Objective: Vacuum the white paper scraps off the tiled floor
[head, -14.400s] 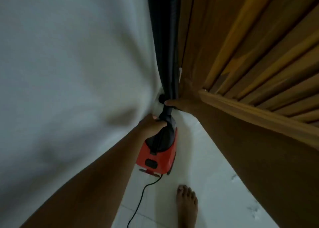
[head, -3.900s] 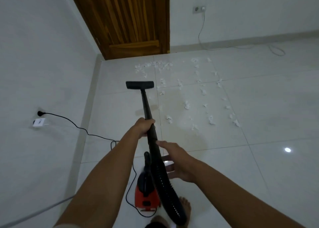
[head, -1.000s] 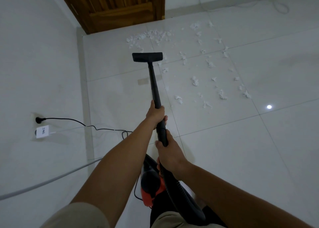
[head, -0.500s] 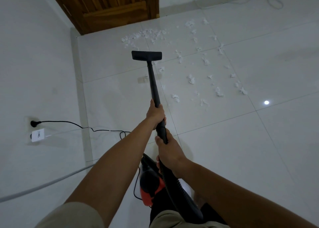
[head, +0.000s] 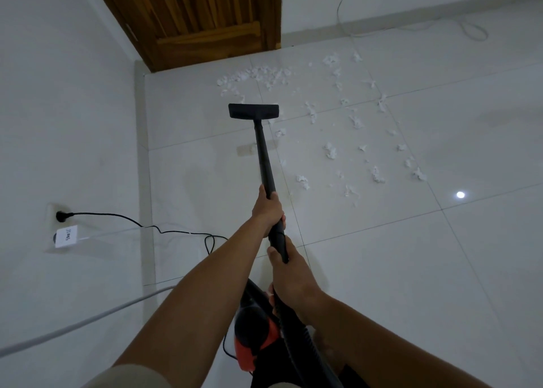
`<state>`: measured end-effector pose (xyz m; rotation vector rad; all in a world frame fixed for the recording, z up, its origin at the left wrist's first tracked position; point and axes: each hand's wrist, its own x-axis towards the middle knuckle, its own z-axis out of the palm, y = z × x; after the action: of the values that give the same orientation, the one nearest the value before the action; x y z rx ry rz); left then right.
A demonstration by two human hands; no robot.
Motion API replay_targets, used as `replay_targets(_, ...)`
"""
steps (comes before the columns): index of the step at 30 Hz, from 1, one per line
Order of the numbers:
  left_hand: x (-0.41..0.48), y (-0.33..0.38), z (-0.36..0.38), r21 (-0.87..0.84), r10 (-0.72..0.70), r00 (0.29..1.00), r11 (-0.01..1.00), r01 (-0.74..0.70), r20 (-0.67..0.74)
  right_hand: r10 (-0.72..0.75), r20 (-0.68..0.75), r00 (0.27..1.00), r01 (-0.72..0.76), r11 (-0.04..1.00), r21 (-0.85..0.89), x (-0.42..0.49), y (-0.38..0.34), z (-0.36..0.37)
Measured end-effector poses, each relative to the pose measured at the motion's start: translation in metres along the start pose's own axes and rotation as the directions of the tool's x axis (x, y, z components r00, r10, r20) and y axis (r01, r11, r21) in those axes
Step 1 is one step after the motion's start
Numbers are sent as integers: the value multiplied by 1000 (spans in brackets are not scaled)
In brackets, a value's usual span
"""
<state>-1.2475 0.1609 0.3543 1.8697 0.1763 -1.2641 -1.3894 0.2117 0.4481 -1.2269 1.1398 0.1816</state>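
Observation:
Both hands grip the black vacuum wand (head: pixel 264 158): my left hand (head: pixel 269 210) higher up, my right hand (head: pixel 291 276) lower, near the hose. The flat black nozzle (head: pixel 253 111) rests on the white tiles at the near left edge of the white paper scraps (head: pixel 332 129). Several scraps lie scattered to its right and in a denser cluster (head: pixel 255 78) just beyond it, toward the door. The red and black vacuum body (head: pixel 252 343) sits on the floor below my arms, partly hidden by them.
A wooden door (head: pixel 202 20) stands at the far corner. The white wall (head: pixel 67 123) runs along the left with a socket and black plug (head: pixel 60 216); its cord (head: pixel 152 227) trails across the floor. A thin cable (head: pixel 467 29) lies by the far wall.
The nozzle has slid a little farther from me, toward the cluster of scraps by the door. Both hands keep their grip on the wand, and my view has tilted up slightly.

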Motion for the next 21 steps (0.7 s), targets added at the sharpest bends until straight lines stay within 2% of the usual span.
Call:
replay_targets(12,11,-18,40,-7,-73,997,997,73,9,68,67,995,-64,996,-59,10,16,-44)
replay_targets(17,30,-39,57,-27,-89,996,996,89,8,124,76,989,-112,983,-142,32,34,-60)
replay_targets(21,50,-62,71,-16,-104,994,994,104,18,158,106,982,-142,980,-141,49,56,-68)
